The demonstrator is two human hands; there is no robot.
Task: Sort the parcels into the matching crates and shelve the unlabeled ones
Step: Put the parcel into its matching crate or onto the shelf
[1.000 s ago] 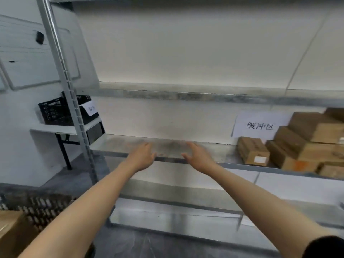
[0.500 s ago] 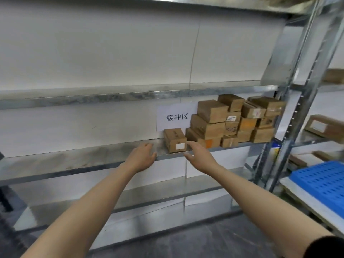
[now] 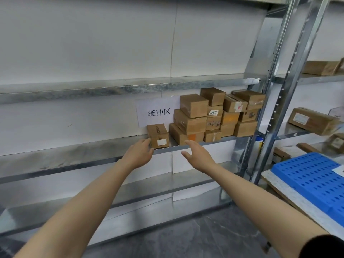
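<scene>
Several brown cardboard parcels (image 3: 217, 116) are stacked on the middle metal shelf (image 3: 74, 153), beside a white paper sign (image 3: 158, 112) with printed characters. One small parcel (image 3: 158, 135) with a white label stands alone at the left of the stack. My left hand (image 3: 139, 153) reaches out with straight fingers, fingertips just left of that small parcel. My right hand (image 3: 197, 155) is stretched out, open and empty, below the stack's front edge. Neither hand holds anything.
A blue perforated crate (image 3: 312, 181) lies on a white table at the lower right. More cardboard boxes (image 3: 312, 121) sit on the neighbouring rack to the right. Upright metal posts (image 3: 275, 101) divide the two racks. Lower shelves and a grey floor lie below.
The view has swung right along the shelf, so the parcel stack now sits ahead. Both hands stay stretched out and empty, and have come up to the small parcel.
</scene>
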